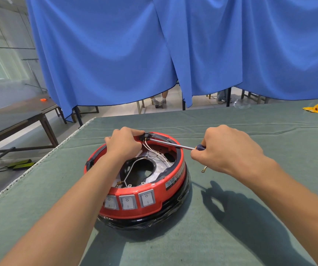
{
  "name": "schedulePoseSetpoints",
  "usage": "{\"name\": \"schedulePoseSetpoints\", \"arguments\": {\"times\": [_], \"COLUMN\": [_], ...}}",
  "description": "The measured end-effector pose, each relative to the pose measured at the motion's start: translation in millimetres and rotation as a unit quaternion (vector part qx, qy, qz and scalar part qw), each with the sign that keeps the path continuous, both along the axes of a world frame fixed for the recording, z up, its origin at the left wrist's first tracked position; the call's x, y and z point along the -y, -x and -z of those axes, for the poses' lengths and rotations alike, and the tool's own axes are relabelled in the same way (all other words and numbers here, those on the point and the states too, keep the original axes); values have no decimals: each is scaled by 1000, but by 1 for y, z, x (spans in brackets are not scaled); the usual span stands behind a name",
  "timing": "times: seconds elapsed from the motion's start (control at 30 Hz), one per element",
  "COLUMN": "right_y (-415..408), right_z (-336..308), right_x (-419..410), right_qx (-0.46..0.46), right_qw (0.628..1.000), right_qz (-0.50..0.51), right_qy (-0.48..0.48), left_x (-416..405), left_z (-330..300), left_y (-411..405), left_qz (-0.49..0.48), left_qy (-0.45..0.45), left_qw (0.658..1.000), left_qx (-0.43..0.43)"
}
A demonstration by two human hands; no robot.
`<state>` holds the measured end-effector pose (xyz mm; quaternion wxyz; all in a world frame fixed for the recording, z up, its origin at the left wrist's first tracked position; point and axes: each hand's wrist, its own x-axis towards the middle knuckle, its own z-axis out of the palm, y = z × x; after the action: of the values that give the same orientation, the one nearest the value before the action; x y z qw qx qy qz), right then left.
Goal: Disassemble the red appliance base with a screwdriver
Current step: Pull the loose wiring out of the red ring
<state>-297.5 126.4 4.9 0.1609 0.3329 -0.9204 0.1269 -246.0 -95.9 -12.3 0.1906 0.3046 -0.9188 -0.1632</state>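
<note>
Nearest, on the green table cover (231,237): the red appliance base (150,191), open top up, three rocker switches (128,202) on its near wall. Inside the base, a holed metal plate (160,167) and loose white wires (154,152) (running up toward the far rim). At the far-left rim, the left hand (123,143), fingers curled over a small black part (144,136), pinning it there. Just right of the base's far rim, the right hand (227,148), wrapped tight round the handle of the screwdriver (173,144). Shaft lying nearly level, pointing left across the rim, tip at the black part beside the left fingers. Probably a screw being worked there; the screw itself hidden. Far right beyond the base, a yellow scrap (312,108); behind, blue curtains (173,45).
</note>
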Motion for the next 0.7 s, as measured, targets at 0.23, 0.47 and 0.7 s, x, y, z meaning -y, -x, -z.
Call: {"name": "schedulePoseSetpoints", "arguments": {"times": [0.23,0.47,0.7], "right_y": [13,32,22], "right_z": [0,-4,4], "right_x": [-3,-7,-8], "right_qx": [-31,-60,-48], "right_qw": [999,995,998], "right_qz": [-27,-63,-38], "right_qy": [-10,-40,-16], "left_x": [0,0,0], "left_z": [1,0,2], "left_y": [1,0,0], "left_qz": [1,3,4], "left_qy": [-4,-1,2], "left_qw": [1000,1000,1000], "left_qx": [-8,-14,-23]}}
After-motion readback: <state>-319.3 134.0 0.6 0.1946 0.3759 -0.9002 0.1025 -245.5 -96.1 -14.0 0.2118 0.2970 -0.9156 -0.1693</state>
